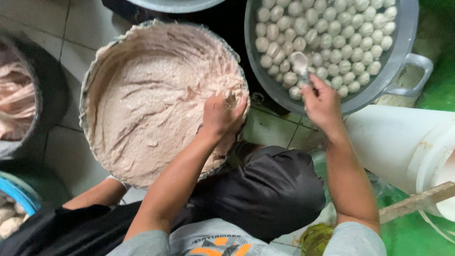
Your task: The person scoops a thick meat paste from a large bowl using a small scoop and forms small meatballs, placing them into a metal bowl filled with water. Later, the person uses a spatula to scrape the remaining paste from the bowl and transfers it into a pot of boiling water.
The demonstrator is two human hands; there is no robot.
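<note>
A wide basin point(95, 71) holds pale pinkish meat paste point(156, 104) smeared up its sides. My left hand point(222, 114) is closed around a lump of that paste at the basin's right rim, paste squeezing out above the fist. My right hand point(322, 102) grips a spoon point(299, 61) whose bowl rests among several pale round meatballs point(332, 33) floating in a grey metal pot point(403, 42) at the upper right.
A white plastic bucket point(407, 142) lies at the right, with a wooden stick point(417, 201) below it. A dark bowl of pale paste point(16, 99) sits at the left edge, a blue-rimmed tub point(19, 194) below. My knees in black cloth point(270, 189) fill the bottom. Tiled floor point(80, 28) underneath.
</note>
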